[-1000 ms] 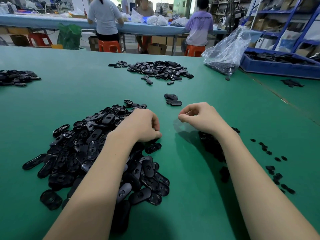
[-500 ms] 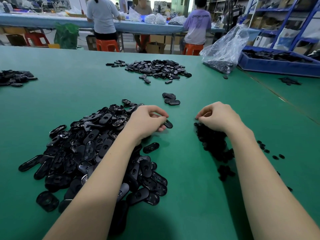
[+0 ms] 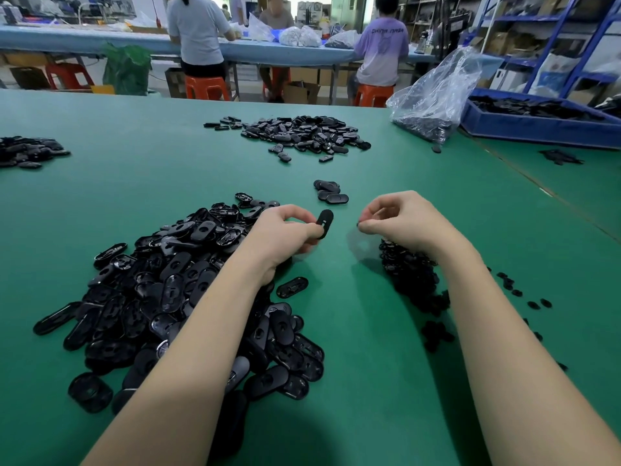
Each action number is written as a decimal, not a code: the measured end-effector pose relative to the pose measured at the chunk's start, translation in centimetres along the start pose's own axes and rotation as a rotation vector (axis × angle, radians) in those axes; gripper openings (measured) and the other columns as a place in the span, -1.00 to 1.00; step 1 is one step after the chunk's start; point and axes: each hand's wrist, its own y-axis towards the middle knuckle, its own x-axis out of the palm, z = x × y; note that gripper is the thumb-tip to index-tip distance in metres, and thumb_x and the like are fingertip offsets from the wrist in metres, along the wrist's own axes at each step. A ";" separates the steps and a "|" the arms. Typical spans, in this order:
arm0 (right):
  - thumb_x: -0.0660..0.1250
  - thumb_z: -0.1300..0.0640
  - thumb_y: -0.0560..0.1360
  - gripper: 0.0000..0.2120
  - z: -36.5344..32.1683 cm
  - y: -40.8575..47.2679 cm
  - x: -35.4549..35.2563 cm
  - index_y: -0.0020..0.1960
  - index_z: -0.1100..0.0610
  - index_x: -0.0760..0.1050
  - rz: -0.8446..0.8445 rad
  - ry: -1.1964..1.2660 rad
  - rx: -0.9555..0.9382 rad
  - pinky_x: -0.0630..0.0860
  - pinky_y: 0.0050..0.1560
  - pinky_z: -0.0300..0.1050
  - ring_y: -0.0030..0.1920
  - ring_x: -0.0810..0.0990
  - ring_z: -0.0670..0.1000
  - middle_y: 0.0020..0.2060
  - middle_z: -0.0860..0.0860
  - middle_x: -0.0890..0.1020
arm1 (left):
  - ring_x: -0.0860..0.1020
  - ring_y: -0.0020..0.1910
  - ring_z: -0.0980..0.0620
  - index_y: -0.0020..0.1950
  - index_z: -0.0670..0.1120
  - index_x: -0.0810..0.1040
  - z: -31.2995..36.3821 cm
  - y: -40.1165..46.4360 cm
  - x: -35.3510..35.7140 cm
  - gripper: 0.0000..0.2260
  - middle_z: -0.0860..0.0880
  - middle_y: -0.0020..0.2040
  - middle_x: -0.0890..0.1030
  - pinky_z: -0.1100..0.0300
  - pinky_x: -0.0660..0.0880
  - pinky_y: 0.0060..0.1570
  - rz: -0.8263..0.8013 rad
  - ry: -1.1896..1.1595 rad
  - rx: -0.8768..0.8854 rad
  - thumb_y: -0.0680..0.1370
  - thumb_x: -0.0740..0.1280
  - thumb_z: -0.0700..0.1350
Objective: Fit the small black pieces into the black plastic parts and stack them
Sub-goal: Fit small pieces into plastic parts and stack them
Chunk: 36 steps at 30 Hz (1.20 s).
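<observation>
The oval part (image 3: pixel 324 223) stands raised above the mat (image 3: pixel 369 331), pinched by the left hand (image 3: pixel 285 232). The right hand (image 3: pixel 400 220) pinches a tiny piece (image 3: pixel 359 225), barely visible. Being so small, it could slip or seat crooked.

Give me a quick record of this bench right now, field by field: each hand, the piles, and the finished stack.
left hand: holds one oval black part upright above the table
right hand: pinches a small black piece
parts pile: under the left forearm
small pieces pile: under the right wrist
finished stack: few parts, beyond the hands
table: green
</observation>
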 end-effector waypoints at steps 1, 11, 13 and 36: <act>0.52 0.07 0.44 -0.96 -0.2 -0.1 0.2 -0.17 -0.02 0.68 -0.051 0.099 -0.027 0.44 -0.20 -0.23 -0.31 0.53 -0.15 -0.34 -0.20 0.67 | 0.61 -0.35 0.06 -0.05 -0.15 0.55 0.1 -0.1 0.1 -0.85 -0.16 -0.20 0.65 0.32 0.55 -0.34 -0.012 -0.043 0.000 0.48 0.44 -0.34; 0.51 0.10 0.47 -0.92 -1.0 -0.9 1.2 -0.03 -0.01 0.69 -0.231 0.368 -0.054 0.29 -0.37 -0.26 -0.37 0.41 -0.05 -0.13 0.03 0.72 | 0.72 -0.21 -0.06 0.07 -0.12 0.65 0.2 -0.5 0.0 -0.79 -0.21 -0.12 0.71 0.26 0.64 -0.23 -0.050 -0.132 0.037 0.51 0.39 -0.37; 0.50 0.11 0.48 -0.93 -1.1 -1.0 1.1 -0.08 -0.03 0.67 -0.226 0.363 -0.046 0.28 -0.39 -0.26 -0.39 0.42 -0.06 -0.07 0.08 0.74 | 0.70 -0.27 -0.02 0.00 -0.07 0.66 0.2 -0.4 0.0 -0.82 -0.17 -0.14 0.71 0.30 0.61 -0.29 -0.014 -0.105 0.034 0.53 0.37 -0.33; 0.55 0.10 0.43 -0.96 -3.1 -0.4 1.1 -0.17 0.01 0.71 -0.075 0.261 -0.014 0.28 -0.49 -0.37 -0.49 0.32 -0.13 -0.29 0.01 0.60 | 0.69 -0.21 -0.02 -0.03 -0.18 0.67 0.5 -0.6 -0.1 -0.83 -0.20 -0.17 0.72 0.23 0.65 -0.07 0.020 -0.114 0.101 0.49 0.40 -0.41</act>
